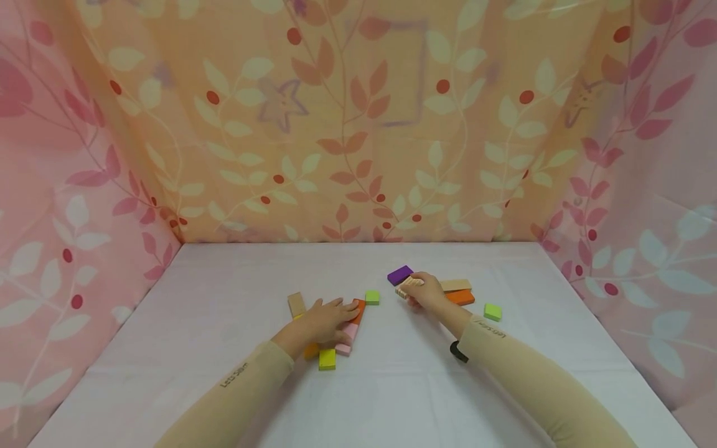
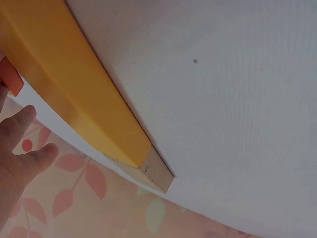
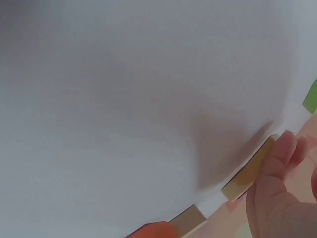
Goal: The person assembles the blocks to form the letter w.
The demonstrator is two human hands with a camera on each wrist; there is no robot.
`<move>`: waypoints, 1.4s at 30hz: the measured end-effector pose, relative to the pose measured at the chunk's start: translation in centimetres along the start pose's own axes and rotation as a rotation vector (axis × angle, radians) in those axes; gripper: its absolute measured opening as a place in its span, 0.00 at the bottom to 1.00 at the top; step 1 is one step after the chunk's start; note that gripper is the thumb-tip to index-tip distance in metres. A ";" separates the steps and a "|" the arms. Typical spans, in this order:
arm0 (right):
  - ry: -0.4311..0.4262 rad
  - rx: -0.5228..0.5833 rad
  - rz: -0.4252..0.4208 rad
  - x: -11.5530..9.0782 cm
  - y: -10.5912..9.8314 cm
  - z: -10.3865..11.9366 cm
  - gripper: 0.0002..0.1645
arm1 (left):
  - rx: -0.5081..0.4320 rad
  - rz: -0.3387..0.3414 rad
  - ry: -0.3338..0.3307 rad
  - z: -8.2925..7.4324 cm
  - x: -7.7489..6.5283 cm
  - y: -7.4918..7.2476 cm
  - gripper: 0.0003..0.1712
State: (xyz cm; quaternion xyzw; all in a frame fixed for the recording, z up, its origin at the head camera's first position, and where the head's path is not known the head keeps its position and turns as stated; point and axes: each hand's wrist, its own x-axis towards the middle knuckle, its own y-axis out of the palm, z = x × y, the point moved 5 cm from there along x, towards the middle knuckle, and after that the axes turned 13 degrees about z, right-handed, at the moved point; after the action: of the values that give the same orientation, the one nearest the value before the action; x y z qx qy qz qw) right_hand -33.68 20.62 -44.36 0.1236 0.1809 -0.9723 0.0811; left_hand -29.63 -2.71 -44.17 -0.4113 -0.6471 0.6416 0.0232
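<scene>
My left hand (image 1: 322, 323) rests with spread fingers over a group of wooden blocks. Its fingertips are by an orange-red block (image 1: 360, 306), which lines up with a pink block (image 1: 344, 350). Along the other side of this hand lie a yellow-orange block (image 2: 74, 74) and a plain wood block (image 2: 158, 171), end to end. A small yellow block (image 1: 327, 359) sits at the near end. Between thumb and fingers, my right hand (image 1: 428, 292) pinches a striped pale wood block (image 1: 404, 289), close to a purple block (image 1: 400, 274). The palm hides part of the left group.
A small green block (image 1: 372, 297) stands beyond the left fingertips. Right of the right hand are a plain wood block (image 1: 456, 285), an orange block (image 1: 461, 297) and another green block (image 1: 493, 312). Patterned curtains (image 1: 358, 124) border the white table (image 1: 224, 274).
</scene>
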 end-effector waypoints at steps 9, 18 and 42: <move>0.152 -0.036 0.137 0.4 -0.1 -0.6 0.56 | 0.010 -0.004 0.002 0.0 0.0 -0.2 0.43; 0.230 -0.040 0.217 1.1 -0.8 -0.7 0.55 | 0.006 0.000 0.008 -0.2 0.0 -0.5 0.43; 0.188 0.025 0.096 0.7 0.4 -1.0 0.39 | -0.019 -0.007 0.001 0.2 0.2 0.3 0.42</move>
State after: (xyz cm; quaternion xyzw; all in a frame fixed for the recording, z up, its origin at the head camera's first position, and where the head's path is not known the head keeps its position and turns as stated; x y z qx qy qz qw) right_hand -34.01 20.52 -45.62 0.2238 0.1696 -0.9536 0.1089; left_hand -29.72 -2.83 -44.50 -0.4095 -0.6546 0.6351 0.0217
